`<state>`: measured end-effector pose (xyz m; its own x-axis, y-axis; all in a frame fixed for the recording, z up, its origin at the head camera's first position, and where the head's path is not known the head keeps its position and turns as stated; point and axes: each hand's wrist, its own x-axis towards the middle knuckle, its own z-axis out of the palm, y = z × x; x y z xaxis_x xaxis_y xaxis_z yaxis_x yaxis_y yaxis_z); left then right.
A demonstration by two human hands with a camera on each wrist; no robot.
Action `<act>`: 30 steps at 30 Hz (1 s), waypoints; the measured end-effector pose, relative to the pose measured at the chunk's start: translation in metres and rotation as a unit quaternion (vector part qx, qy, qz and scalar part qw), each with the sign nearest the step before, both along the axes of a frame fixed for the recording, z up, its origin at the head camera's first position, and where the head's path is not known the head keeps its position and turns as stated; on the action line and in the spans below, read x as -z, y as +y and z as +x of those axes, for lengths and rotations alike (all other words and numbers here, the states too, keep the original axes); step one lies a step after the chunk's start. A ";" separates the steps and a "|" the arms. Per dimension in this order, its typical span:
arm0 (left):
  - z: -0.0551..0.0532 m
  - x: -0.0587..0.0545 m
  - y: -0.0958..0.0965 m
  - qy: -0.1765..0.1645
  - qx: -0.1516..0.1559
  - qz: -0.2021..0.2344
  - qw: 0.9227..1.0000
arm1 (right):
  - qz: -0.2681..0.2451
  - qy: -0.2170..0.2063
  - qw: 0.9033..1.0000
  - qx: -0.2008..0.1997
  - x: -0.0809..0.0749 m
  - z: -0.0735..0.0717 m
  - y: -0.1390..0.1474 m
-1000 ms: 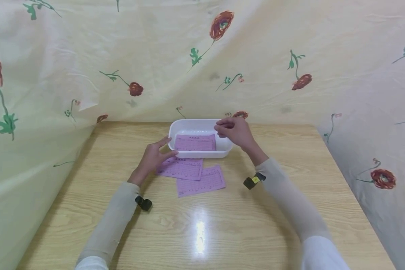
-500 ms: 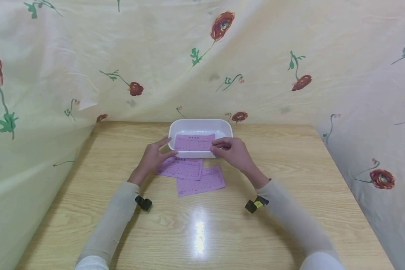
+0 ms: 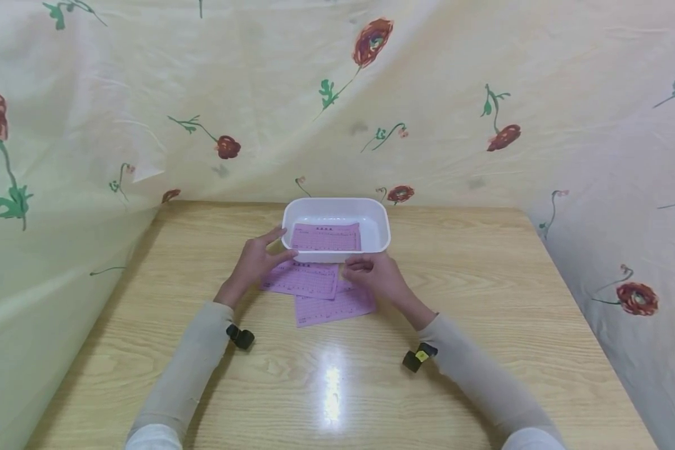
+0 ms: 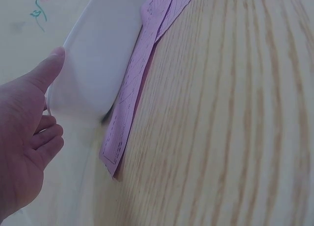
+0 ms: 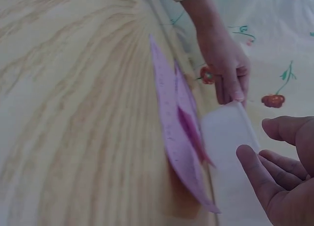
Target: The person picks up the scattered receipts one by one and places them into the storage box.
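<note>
A white plastic box (image 3: 322, 257) stands near the back of the table. My left hand (image 3: 253, 261) grips its left end, thumb at the front rim and fingers at the side; the left wrist view shows the thumb along the rim of the box (image 4: 98, 54). Inside lies a pink printed slip (image 3: 325, 237). Two more lie in front of the box: one slip (image 3: 304, 282) at left overlaps a second slip (image 3: 332, 310). My right hand (image 3: 381, 275) is over that second slip, by the box's front wall. In the right wrist view its thumb and fingers (image 5: 252, 172) are apart, holding nothing.
The wooden table (image 3: 484, 262) reaches a flowered cloth (image 3: 259, 94) hung behind and at both sides. A small black wrist camera (image 3: 240, 337) is on the left sleeve, and another camera (image 3: 419, 356) on the right.
My right hand has come down from over the box's right part, past its front rim, to the slips in front. My left hand has stayed on the box.
</note>
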<state>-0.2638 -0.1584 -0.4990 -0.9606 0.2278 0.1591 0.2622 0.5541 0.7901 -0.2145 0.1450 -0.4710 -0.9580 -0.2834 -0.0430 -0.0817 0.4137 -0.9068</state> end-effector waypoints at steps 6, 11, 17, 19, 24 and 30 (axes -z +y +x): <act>0.000 -0.001 0.000 0.003 0.000 0.005 1.000 | 0.012 0.004 1.000 -0.008 0.011 -0.002 -0.003; -0.001 0.000 0.000 0.004 0.001 0.004 1.000 | 0.019 0.014 1.000 -0.013 0.014 -0.003 -0.006; 0.000 0.000 0.000 -0.001 0.001 0.005 1.000 | 0.014 0.008 1.000 -0.025 0.017 -0.005 -0.009; 0.001 0.000 0.001 -0.003 0.001 0.005 1.000 | 0.013 0.008 0.999 -0.033 0.018 -0.006 -0.010; 0.001 0.000 0.000 -0.004 0.001 -0.002 1.000 | 0.020 0.017 0.999 -0.044 0.024 -0.010 -0.011; 0.000 0.000 0.000 0.003 0.002 -0.002 1.000 | 0.026 0.005 0.999 -0.039 0.025 -0.013 -0.015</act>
